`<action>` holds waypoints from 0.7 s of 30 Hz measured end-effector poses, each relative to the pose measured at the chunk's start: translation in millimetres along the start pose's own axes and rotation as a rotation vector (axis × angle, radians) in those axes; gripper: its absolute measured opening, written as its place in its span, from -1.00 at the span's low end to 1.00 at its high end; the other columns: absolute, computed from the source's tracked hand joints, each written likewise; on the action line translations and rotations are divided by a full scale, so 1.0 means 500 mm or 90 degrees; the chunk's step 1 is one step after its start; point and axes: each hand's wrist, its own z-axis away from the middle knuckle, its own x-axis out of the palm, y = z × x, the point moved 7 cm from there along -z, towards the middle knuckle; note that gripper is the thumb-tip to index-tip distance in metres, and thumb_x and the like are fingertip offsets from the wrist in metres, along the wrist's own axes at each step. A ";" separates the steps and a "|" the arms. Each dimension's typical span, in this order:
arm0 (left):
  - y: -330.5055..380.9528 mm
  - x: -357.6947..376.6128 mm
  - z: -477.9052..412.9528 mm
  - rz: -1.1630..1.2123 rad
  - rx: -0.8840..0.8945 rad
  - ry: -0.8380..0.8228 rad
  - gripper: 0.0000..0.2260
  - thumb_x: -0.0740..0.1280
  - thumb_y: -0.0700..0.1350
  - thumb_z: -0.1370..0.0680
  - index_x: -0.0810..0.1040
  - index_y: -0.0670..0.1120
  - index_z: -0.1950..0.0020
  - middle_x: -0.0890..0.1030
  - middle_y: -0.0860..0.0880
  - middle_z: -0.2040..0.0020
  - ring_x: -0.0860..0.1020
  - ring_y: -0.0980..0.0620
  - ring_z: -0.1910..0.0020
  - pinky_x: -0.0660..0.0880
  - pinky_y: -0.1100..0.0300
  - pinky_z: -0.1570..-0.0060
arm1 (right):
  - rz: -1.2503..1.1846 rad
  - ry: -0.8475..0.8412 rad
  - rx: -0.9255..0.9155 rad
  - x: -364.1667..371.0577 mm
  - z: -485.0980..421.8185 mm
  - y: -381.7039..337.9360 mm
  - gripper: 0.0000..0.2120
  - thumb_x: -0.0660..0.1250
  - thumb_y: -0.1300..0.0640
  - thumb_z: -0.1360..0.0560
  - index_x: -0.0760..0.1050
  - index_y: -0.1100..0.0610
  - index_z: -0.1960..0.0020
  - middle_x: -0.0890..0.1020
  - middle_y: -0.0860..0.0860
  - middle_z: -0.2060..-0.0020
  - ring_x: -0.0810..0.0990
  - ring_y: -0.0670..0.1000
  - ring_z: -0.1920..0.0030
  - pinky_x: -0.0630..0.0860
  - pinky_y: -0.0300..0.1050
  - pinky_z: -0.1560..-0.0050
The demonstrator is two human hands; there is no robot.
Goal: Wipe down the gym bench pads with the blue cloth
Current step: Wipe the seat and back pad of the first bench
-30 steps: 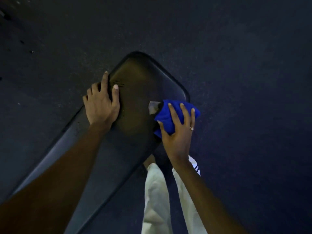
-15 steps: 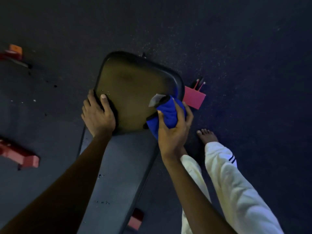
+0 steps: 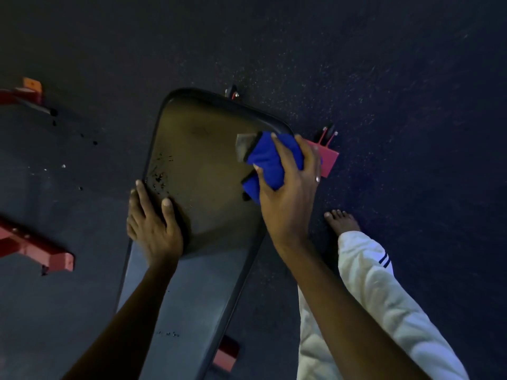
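Note:
A dark bench pad (image 3: pixel 200 171) fills the middle of the head view, its worn surface brownish with small cracks near the left rim. A second, greyer pad (image 3: pixel 189 297) continues toward me below it. My right hand (image 3: pixel 288 196) grips the folded blue cloth (image 3: pixel 267 163) against the pad's right edge, a grey tag sticking out to the cloth's left. My left hand (image 3: pixel 153 226) rests flat on the pad's left edge, thumb on top, fingers wrapped over the side.
Red frame feet lie on the dark speckled floor at left (image 3: pixel 35 245), far left (image 3: pixel 22 94) and under the bench (image 3: pixel 226 352). A pink bracket (image 3: pixel 326 157) sits right of the pad. My bare foot (image 3: pixel 343 223) and white trouser leg (image 3: pixel 378 297) stand at right.
The view has shifted, so the pad looks larger and closer. My right hand and the cloth have slid up along the pad's right edge. My left hand keeps holding the left edge.

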 end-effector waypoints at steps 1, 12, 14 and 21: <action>-0.002 0.002 -0.003 -0.004 -0.004 0.005 -0.39 -0.07 0.29 -0.67 0.00 0.11 -0.68 0.19 -0.16 -0.63 0.20 -0.21 -0.57 0.12 -0.26 -0.50 | 0.096 -0.026 0.006 0.013 -0.020 -0.020 -0.44 0.47 0.04 -0.50 0.44 -0.07 -0.47 0.35 0.07 -0.50 0.19 0.25 -0.56 0.29 0.31 -0.47; 0.001 -0.002 -0.003 -0.016 -0.008 0.008 -0.41 -0.02 0.25 -0.68 0.08 0.06 -0.68 0.28 -0.17 -0.57 0.28 -0.20 -0.51 0.17 -0.20 -0.47 | 0.383 -0.194 -0.201 0.071 -0.084 -0.083 -0.39 0.47 -0.03 -0.49 0.37 -0.13 -0.49 0.33 0.02 -0.52 0.05 0.24 -0.61 0.07 0.43 -0.51; 0.002 -0.003 -0.001 -0.013 -0.001 0.004 -0.41 0.00 0.24 -0.68 0.07 0.06 -0.68 0.29 -0.18 -0.57 0.29 -0.21 -0.50 0.18 -0.21 -0.47 | 0.385 -0.201 -0.186 0.083 -0.078 -0.092 -0.37 0.47 -0.03 -0.48 0.35 -0.12 -0.50 0.32 0.01 -0.52 0.04 0.23 -0.61 0.01 0.40 -0.51; -0.032 -0.021 -0.030 -0.014 0.067 -0.150 -0.34 0.03 0.32 -0.62 -0.01 0.13 -0.68 0.32 -0.22 -0.51 0.30 -0.30 -0.45 0.21 -0.37 -0.36 | 0.502 -0.221 -0.292 0.100 -0.125 -0.119 -0.44 0.34 -0.12 -0.58 0.29 -0.09 -0.54 0.33 0.07 -0.50 0.14 0.26 -0.58 0.21 0.42 -0.46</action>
